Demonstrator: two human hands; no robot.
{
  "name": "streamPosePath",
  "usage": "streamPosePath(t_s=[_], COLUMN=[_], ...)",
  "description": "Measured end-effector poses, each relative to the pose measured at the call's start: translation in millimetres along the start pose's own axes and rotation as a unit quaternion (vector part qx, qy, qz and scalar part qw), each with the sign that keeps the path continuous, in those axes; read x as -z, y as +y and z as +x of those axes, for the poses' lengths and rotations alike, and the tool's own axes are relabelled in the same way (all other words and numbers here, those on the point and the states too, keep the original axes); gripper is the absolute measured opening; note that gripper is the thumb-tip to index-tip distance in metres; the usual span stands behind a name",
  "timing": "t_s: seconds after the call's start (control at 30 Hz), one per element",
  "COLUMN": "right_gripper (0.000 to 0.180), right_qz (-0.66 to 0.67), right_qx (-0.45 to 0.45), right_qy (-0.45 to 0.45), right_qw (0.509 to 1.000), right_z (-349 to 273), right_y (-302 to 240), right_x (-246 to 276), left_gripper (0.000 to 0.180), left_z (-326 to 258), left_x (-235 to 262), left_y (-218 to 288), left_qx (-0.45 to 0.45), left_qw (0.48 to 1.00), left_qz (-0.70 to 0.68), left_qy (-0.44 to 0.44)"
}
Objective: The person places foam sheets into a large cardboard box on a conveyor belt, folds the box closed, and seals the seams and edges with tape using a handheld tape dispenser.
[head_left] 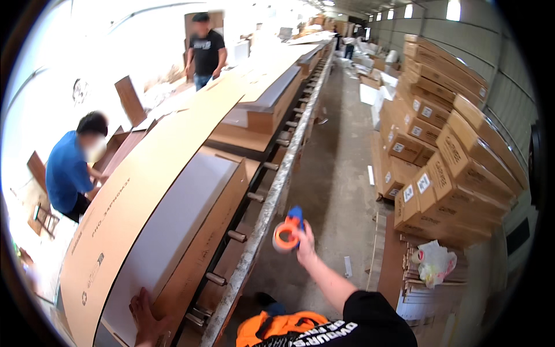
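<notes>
My right hand [306, 242] is wrapped round a tape dispenser [287, 233], blue and orange with a roll of tape, held up over the aisle beside the conveyor. My left hand [147, 319] rests on the near end of a long open cardboard box [202, 243], fingers spread, thumb apart. Inside that box lies a pale grey-white sheet or panel [179, 211]. The box's long printed flap [124, 191] stands folded outward along its left side. The box sits on the roller conveyor [254, 231].
More open boxes [272, 113] line the conveyor ahead. Stacked sealed cartons [445, 179] stand right of the aisle, near a plastic bag [436, 265] on piled boards. Across the conveyor, a person in blue [72, 165] bends over panels; another in black [206, 53] stands farther off.
</notes>
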State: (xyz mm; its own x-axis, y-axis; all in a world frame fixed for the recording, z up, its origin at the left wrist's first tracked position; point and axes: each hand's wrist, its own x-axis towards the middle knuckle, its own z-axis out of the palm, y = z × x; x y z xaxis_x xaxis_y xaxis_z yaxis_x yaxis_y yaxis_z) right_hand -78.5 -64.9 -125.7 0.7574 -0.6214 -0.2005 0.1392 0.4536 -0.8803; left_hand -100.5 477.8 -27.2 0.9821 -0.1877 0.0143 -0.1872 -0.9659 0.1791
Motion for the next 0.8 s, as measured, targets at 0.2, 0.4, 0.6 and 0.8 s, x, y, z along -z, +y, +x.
streamPosePath(t_s=[0.2, 0.4, 0.6, 0.8], right_gripper=[0.077, 0.057, 0.055, 0.062], right_qz=[-0.045, -0.303, -0.421, -0.521], right_qx=[0.060, 0.059, 0.182, 0.460], right_qy=[-0.049, -0.088, -0.236, -0.509], right_qw=[0.996, 0.947, 0.857, 0.507], right_z=[211.0, 351.1, 332.8, 167.5], right_y=[-23.0, 7.4, 19.4, -42.5], right_x=[-87.8, -187.3, -223.9, -251.9], left_gripper=[0.115, 0.118, 0.109, 0.118], left_z=[-2.6, -24.6, 6.8, 31.5], left_x=[15.8, 3.5, 1.3, -5.7], left_y=[11.4, 60.6, 84.1, 65.6], left_qx=[0.063, 0.018, 0.077, 0.160], left_qw=[0.997, 0.986, 0.986, 0.972], left_qz=[-0.002, 0.164, 0.147, 0.012], left_qy=[-0.055, 0.034, -0.008, -0.173])
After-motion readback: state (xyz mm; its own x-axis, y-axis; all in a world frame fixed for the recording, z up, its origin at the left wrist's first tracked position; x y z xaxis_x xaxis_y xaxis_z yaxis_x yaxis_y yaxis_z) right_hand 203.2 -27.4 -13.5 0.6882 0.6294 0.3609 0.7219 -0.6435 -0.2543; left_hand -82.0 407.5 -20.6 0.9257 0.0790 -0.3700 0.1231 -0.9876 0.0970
